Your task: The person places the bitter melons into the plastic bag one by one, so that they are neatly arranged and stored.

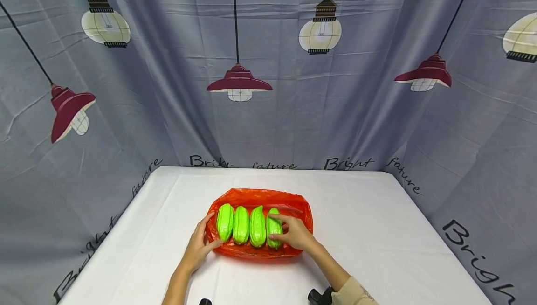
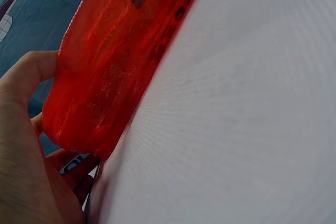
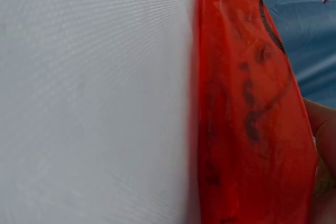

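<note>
Several bright green, ridged, long fruits lie side by side in a shallow red tray with a crinkled, shiny, film-like surface. The left hand grips the tray's left end, its thumb at the front rim and its fingers farther back. In the left wrist view, the thumb bends over the edge of the red wall. At the other end, the right hand reaches over the rim and pinches the rightmost green fruit between thumb and fingers. The red wall hides most of that hand in the right wrist view.
A white-covered table carries the tray near its front middle. Grey-blue curtains printed with lamps and lettering stand around its back and sides. A black object shows at the right forearm, and a small dark one at the bottom edge.
</note>
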A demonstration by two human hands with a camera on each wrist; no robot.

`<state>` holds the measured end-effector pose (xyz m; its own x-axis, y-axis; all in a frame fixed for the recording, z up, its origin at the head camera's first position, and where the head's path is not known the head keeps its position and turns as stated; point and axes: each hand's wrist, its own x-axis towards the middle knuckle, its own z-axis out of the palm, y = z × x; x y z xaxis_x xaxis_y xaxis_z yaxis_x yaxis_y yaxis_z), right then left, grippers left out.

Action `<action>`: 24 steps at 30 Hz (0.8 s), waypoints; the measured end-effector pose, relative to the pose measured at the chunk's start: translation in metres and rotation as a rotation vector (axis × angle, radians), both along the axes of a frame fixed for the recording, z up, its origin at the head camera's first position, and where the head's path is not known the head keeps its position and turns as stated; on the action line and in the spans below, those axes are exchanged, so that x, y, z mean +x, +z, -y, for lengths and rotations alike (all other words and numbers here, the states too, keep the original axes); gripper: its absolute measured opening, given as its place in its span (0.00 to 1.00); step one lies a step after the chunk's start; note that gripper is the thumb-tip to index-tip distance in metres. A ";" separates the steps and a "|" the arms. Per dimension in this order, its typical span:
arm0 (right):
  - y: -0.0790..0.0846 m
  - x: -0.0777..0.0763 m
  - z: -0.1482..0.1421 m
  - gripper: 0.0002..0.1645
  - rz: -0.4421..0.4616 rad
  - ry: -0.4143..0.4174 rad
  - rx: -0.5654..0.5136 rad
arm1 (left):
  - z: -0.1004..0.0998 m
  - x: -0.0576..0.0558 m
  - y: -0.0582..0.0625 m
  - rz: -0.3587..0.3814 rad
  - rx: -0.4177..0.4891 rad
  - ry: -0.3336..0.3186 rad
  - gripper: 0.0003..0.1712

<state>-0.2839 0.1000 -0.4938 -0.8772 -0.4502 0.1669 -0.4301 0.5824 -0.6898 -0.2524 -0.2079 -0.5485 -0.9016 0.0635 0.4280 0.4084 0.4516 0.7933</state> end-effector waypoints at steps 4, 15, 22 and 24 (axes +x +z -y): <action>-0.003 -0.003 0.001 0.36 0.006 0.012 -0.015 | 0.000 0.000 0.000 0.002 0.004 0.000 0.45; -0.007 -0.003 0.001 0.38 0.028 0.043 -0.023 | 0.000 0.001 0.000 0.011 0.009 -0.003 0.45; -0.007 -0.005 0.000 0.38 0.043 0.054 0.000 | -0.001 0.001 0.001 0.002 0.013 -0.007 0.45; -0.007 -0.006 0.000 0.38 0.049 0.055 0.001 | -0.001 0.000 0.001 0.001 0.011 -0.007 0.45</action>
<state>-0.2894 0.1001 -0.5008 -0.8580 -0.4984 0.1240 -0.4277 0.5596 -0.7099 -0.2521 -0.2072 -0.5476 -0.9015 0.0647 0.4280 0.4107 0.4400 0.7986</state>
